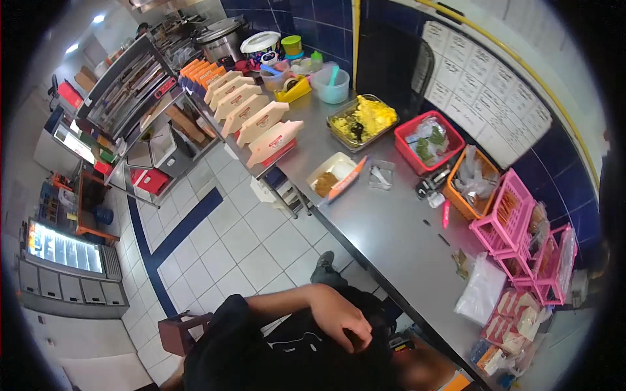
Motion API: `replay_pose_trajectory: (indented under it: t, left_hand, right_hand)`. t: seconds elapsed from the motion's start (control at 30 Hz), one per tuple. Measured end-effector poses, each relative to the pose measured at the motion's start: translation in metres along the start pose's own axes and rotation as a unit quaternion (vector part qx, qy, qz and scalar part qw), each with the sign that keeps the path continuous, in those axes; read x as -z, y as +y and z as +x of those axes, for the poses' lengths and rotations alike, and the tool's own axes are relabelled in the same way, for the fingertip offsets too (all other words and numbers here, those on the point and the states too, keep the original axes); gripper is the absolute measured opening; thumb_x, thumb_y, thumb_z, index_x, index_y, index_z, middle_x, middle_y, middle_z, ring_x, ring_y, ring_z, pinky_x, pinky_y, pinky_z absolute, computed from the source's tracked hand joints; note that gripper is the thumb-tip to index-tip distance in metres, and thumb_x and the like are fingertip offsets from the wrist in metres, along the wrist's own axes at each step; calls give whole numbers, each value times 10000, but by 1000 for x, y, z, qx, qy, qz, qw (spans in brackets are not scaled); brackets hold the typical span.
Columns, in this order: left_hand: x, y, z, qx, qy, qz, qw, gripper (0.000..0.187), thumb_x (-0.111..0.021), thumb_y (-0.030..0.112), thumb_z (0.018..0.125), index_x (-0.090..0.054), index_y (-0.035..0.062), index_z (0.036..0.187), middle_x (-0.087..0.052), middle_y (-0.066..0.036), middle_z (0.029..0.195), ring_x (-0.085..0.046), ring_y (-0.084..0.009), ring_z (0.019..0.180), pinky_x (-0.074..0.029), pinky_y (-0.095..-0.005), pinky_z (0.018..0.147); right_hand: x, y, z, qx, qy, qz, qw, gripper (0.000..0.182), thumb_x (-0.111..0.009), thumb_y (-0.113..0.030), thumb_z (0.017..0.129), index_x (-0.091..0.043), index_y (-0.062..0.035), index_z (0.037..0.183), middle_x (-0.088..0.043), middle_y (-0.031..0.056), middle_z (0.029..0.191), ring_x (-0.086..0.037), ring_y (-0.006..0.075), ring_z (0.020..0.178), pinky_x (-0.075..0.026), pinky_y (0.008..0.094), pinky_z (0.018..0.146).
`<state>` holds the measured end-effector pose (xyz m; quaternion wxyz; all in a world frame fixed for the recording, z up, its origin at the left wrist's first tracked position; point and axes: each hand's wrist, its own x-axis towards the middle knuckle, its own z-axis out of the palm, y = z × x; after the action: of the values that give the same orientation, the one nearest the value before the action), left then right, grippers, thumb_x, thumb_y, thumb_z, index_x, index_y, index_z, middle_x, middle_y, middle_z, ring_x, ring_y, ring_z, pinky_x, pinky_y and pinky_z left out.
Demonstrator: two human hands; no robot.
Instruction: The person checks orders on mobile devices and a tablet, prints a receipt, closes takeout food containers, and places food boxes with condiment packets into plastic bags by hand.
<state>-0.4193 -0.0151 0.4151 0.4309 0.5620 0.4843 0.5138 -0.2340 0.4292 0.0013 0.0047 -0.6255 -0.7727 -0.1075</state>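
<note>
My left hand (342, 319) is held in front of my black shirt, off the steel counter's near edge. Its fingers curl inward and I see nothing in them. At the bottom of the view a blurred skin-coloured patch, perhaps my right hand (424, 373), lies beside an orange-edged piece (458, 381); its fingers cannot be made out. On the counter (391, 225) an opened cardboard food box (338, 177) holds brown and white food. Behind it, a glass dish (362, 122) contains yellow food and a dark filling. A small clear container (381, 174) sits to the box's right.
Several folded boxes (274, 142) stand in a row at the counter's left. A red basket (429, 140), an orange basket (471, 182) and pink baskets (505, 212) line the wall. A pink marker (446, 214) and plastic bags (480, 288) lie nearer. Tiled floor (241, 238) extends left.
</note>
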Motion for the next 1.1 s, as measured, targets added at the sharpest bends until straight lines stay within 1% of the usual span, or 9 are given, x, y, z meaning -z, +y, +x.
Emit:
replay_pose_trajectory:
  t: [0.17,0.23,0.3,0.43,0.5,0.8,0.87,0.97,1.1]
  left_hand:
    - [62,48,-138,-84,-182,-127,971,230,-666,215,921,-631,11,1021,-640,-132,852,-649,-300,764,-515,-405,640]
    - [86,51,-185,-177,-222,-189,940,233,-690,213,904,-635,5,995,-653,-131,832,-658,-290,729,-519,-404,603]
    - [99,32,-229,-315,88,-176,929,310,-697,267,906,-630,-27,980,-681,-157,885,-678,-273,764,-537,-411,612]
    - [170,-72,-283,111,672,-60,730,356,-611,311,966,-618,28,1181,-655,-105,1157,-638,-231,1022,-512,-352,862]
    - [204,-136,-289,304,591,259,701,350,-655,245,917,-622,85,1226,-636,-111,1146,-629,-248,1012,-497,-387,874]
    - [278,-219,-234,357,357,459,731,243,-694,171,825,-670,72,1045,-620,-130,968,-621,-340,942,-498,-444,807]
    - [288,-173,-248,209,402,333,827,155,-678,151,824,-642,54,940,-628,-90,905,-615,-286,855,-490,-394,757]
    - [276,-120,-269,188,552,-86,808,150,-667,123,792,-554,29,764,-680,-107,950,-644,-181,883,-498,-311,764]
    - [261,-46,-240,-49,572,-308,759,162,-639,99,821,-506,56,739,-648,-74,886,-612,-157,869,-471,-268,708]
  right_hand:
    - [4,-52,-60,98,-196,58,974,640,-737,-469,828,-563,-37,1267,-571,260,1141,-530,386,1070,-480,514,784]
    - [-133,-61,-66,446,33,159,880,567,-740,-379,855,-578,45,1196,-628,257,1056,-598,375,907,-503,488,736]
    - [-42,-98,-117,475,-229,424,736,472,-719,-270,893,-569,65,1191,-676,166,970,-581,254,605,-478,373,558]
    - [48,-130,-161,377,-495,391,678,335,-608,-240,960,-609,25,1163,-682,134,973,-589,201,686,-479,348,612]
    - [53,-114,-158,331,-571,378,649,286,-552,-208,983,-625,-2,1167,-691,134,1020,-652,222,796,-510,355,690]
    - [119,-142,-142,419,-457,294,727,196,-654,-138,890,-658,-28,1052,-699,159,970,-673,262,859,-527,364,778]
    - [181,-180,-143,560,-295,289,719,203,-584,-199,941,-649,-29,1031,-677,144,915,-651,259,874,-501,372,811]
    - [367,-284,-186,425,-425,376,705,158,-597,-125,942,-633,-5,1039,-673,81,892,-624,138,848,-489,298,784]
    - [452,-363,-224,459,-514,551,471,259,-643,-63,921,-609,21,1164,-670,108,1121,-637,203,1083,-487,343,960]
